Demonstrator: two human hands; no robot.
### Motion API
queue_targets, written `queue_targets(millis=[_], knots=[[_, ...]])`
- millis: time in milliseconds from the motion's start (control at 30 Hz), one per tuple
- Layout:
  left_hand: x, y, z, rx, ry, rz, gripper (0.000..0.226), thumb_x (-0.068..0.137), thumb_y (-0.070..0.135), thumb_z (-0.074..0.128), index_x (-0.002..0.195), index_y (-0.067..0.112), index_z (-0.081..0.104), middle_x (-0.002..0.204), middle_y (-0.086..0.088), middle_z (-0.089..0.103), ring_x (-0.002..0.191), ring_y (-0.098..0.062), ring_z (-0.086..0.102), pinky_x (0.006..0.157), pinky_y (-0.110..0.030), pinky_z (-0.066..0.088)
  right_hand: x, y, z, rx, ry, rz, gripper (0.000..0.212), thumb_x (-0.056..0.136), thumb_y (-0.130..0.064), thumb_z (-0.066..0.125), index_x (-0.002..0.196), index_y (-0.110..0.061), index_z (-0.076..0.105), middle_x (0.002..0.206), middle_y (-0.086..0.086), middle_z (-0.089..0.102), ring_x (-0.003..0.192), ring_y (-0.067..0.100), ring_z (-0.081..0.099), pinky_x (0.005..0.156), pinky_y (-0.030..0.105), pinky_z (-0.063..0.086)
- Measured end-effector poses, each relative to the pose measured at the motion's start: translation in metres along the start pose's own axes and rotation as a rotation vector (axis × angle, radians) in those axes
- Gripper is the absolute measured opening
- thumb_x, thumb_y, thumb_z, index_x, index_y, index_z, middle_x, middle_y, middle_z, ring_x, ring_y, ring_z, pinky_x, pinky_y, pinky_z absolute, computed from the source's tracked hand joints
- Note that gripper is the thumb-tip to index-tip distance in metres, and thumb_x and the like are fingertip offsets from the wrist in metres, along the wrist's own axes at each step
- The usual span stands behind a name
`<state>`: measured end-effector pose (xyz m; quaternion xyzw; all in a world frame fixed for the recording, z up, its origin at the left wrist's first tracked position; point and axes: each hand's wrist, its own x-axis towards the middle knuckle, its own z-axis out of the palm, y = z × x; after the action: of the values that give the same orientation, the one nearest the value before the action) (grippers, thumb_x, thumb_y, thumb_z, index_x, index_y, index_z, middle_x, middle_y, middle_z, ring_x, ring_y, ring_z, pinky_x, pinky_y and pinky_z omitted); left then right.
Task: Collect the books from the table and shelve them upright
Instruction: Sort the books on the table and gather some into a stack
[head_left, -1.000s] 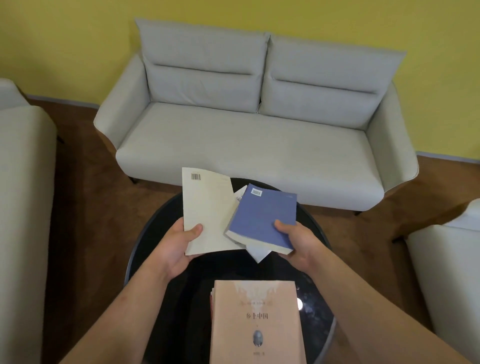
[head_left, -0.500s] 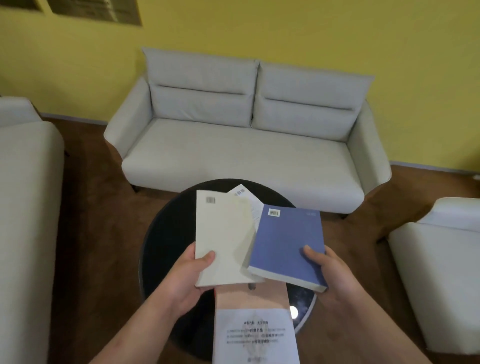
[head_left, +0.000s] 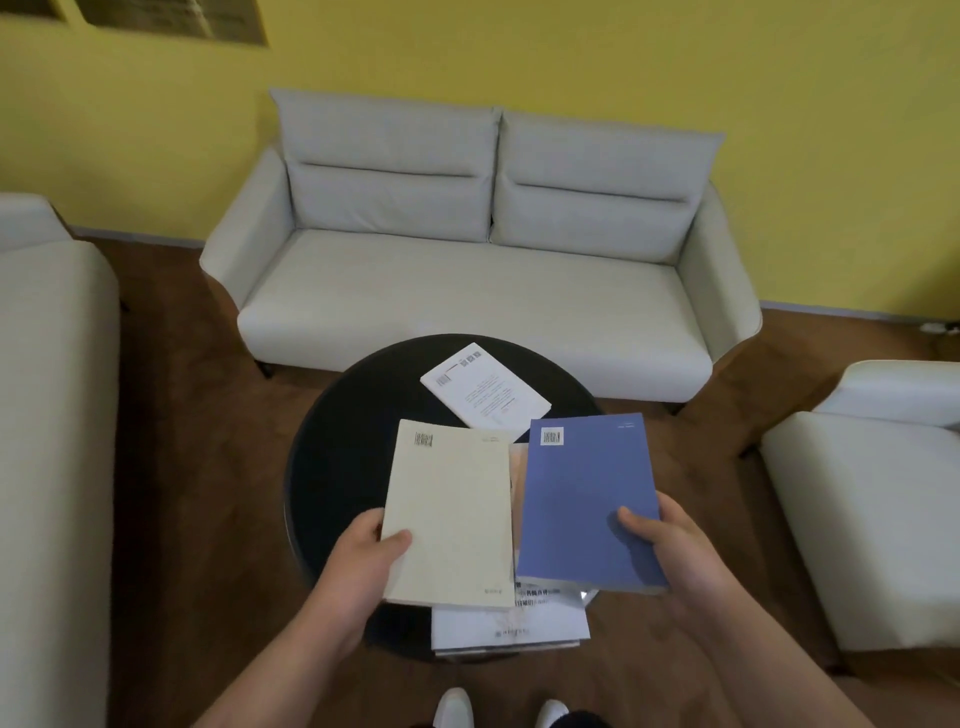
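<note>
My left hand (head_left: 363, 558) grips a cream book (head_left: 452, 514) by its lower left edge, thumb on the cover. A blue book (head_left: 582, 499) is held by my right hand (head_left: 670, 551) at its right edge, thumb on top. Both books hang back cover up, side by side, above the round black table (head_left: 337, 467). One white book (head_left: 485, 392) lies flat at the table's far side. Under the held books, a stack topped by a white-covered book (head_left: 509, 626) sits at the table's near edge.
A pale grey two-seat sofa (head_left: 483, 270) stands behind the table against a yellow wall. Another sofa (head_left: 47, 415) is at the left and an armchair (head_left: 872, 509) at the right. The floor is brown. My white shoes (head_left: 457, 709) show at the bottom edge.
Both hands have lifted the cream and blue books up and toward me, apart from each other. The white book under them now lies uncovered on the table. The camera has risen and pulled back.
</note>
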<state>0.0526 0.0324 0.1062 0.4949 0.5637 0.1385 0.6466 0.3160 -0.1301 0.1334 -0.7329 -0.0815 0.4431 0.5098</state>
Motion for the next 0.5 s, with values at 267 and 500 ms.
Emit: queue_targets(millis=[267, 500], knots=[[-0.006, 0.026, -0.024, -0.072, 0.040, 0.108, 0.023, 0.095, 0.005, 0.057, 0.114, 0.017, 0.065, 0.110, -0.009, 0.074, 0.097, -0.030, 0.073, 0.074, -0.044, 0.057, -0.002, -0.006, -0.003, -0.049, 0.029, -0.045, 0.025, 0.097, -0.025, 0.067, 0.119, -0.025, 0.056, 0.114, 0.002, 0.069, 0.095, 0.028, 0.072, 0.064, 0.034, 0.059], [-0.021, 0.042, -0.019, -0.067, 0.002, 0.139, 0.044, 0.076, -0.003, 0.061, 0.113, 0.020, 0.055, 0.114, -0.006, 0.070, 0.103, -0.030, 0.071, 0.080, -0.054, 0.061, -0.002, -0.010, -0.022, -0.056, -0.006, -0.036, 0.024, 0.096, -0.027, 0.068, 0.116, -0.031, 0.055, 0.115, 0.001, 0.069, 0.095, 0.028, 0.074, 0.071, 0.040, 0.063]])
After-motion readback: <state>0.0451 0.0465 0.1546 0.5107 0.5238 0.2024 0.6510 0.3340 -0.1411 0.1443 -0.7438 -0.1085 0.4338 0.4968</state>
